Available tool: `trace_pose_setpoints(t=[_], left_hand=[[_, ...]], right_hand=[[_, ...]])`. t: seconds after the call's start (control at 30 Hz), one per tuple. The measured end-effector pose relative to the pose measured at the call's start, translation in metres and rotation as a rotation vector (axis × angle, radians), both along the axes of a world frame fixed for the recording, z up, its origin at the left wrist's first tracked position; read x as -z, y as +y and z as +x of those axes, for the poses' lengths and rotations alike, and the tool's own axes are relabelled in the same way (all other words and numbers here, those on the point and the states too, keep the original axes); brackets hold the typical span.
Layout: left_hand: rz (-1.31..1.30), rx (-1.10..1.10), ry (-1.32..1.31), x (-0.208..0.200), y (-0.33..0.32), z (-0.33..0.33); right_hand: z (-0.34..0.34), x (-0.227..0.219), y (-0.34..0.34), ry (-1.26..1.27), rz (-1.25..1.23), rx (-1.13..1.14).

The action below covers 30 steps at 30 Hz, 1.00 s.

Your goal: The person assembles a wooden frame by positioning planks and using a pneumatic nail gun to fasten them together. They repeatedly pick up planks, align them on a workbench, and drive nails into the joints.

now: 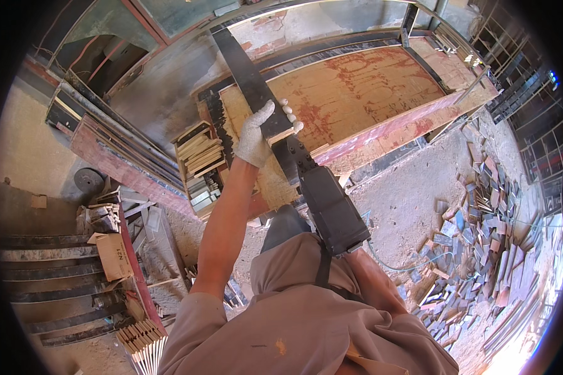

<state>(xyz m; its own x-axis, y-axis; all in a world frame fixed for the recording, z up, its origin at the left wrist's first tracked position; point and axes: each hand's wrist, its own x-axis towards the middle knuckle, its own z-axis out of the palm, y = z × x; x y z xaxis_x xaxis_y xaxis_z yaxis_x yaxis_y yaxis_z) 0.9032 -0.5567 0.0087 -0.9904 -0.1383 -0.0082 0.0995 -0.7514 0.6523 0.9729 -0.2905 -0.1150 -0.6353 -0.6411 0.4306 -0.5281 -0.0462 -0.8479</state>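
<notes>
My left hand (254, 136), in a pale glove, is closed around a long dark board (245, 70), thumb along one edge and fingertips curling up at the other. The board slants away toward the back wall over the workbench, its pale cut end (281, 135) toward me. Just below that end lies another dark strip (286, 164), partly covered. A black box-shaped device (333, 209) with a dark strap blocks the view of my right hand; only my right forearm (378, 281) shows below it.
The workbench has a raised-edged, reddish-stained wooden top (363, 81). Wood strips (200, 153) fill a box at its left. A large heap of offcuts (475, 244) covers the floor at right. At left stand a rack (50, 270), a cardboard box (114, 256) and bundled slats (142, 344).
</notes>
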Motion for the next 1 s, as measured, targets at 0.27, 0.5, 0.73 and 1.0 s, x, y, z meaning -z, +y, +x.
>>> trace_pose_setpoints(t=[0.27, 0.5, 0.73, 1.0], left_hand=[[0.003, 0.029, 0.004, -0.001, -0.002, 0.001], [0.115, 0.061, 0.033, 0.001, -0.002, -0.001], [0.155, 0.074, 0.059, 0.001, -0.003, -0.001], [0.142, 0.079, 0.075, 0.005, -0.006, -0.002]], right_hand=[[0.003, 0.000, -0.005, 0.000, -0.001, 0.002], [0.004, 0.001, -0.008, -0.008, 0.001, 0.001], [0.009, 0.000, -0.018, -0.005, -0.004, -0.014], [0.013, 0.002, -0.026, -0.013, -0.005, -0.013]])
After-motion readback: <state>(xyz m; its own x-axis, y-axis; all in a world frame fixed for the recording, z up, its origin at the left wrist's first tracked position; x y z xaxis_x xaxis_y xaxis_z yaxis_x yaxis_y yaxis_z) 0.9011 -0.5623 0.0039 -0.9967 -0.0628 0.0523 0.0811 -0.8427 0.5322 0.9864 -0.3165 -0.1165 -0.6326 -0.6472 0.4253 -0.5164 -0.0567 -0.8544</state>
